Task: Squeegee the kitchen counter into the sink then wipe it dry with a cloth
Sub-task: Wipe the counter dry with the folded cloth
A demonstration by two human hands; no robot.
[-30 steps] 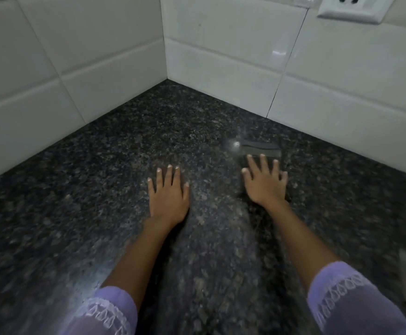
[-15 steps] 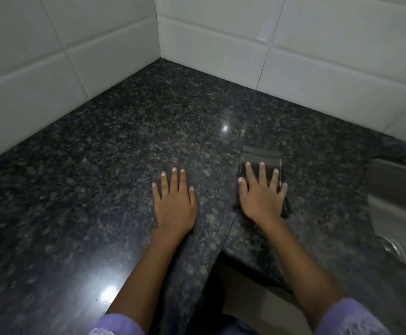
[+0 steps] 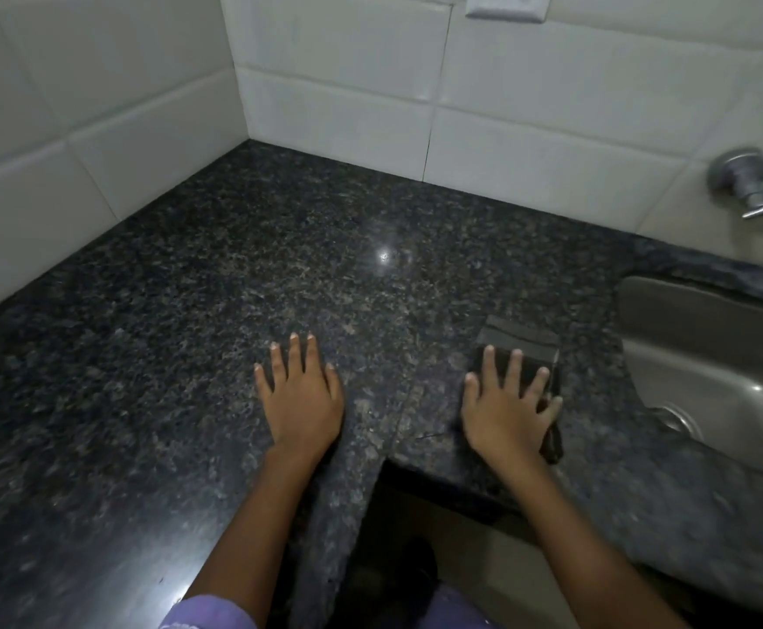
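Note:
The dark speckled granite counter (image 3: pixel 189 311) fills the corner between two tiled walls. My left hand (image 3: pixel 302 397) lies flat on the bare stone, fingers spread, holding nothing. My right hand (image 3: pixel 506 410) presses flat on a dark folded cloth (image 3: pixel 520 340), whose far end shows beyond my fingertips. The cloth lies near the counter's front edge, a short way left of the steel sink (image 3: pixel 710 356).
White wall tiles (image 3: pixel 347 106) close off the back and left of the counter. A metal tap (image 3: pixel 747 179) sticks out of the wall above the sink, and a white wall socket (image 3: pixel 504 4) sits high up. The sink drain (image 3: pixel 679 422) shows at right.
My right hand has slid the cloth back from mid-counter toward the front edge and nearer the sink. The view has shifted right, bringing the sink and tap into sight. My left hand stays flat.

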